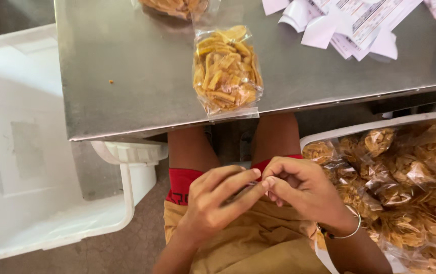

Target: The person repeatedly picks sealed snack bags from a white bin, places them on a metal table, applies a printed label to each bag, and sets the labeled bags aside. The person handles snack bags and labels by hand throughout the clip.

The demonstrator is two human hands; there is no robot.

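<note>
my left hand (pixel 213 200) and right hand (pixel 299 187) – fingertips pinched together on something small, perhaps thin clear plastic | clear sealed bag of yellow chips (pixel 226 68) – lying on steel table (pixel 126 76)

Brushed metal table (pixel 126 76) showing a dull, smooth sheen. Clear glossy plastic bag (pixel 226 68) at 12 o'clock glinting over matt yellow chips. White smooth plastic tub (pixel 35 152) at 9 o'clock. Paper slips (pixel 350 23) lying matt at 1 o'clock.
</note>
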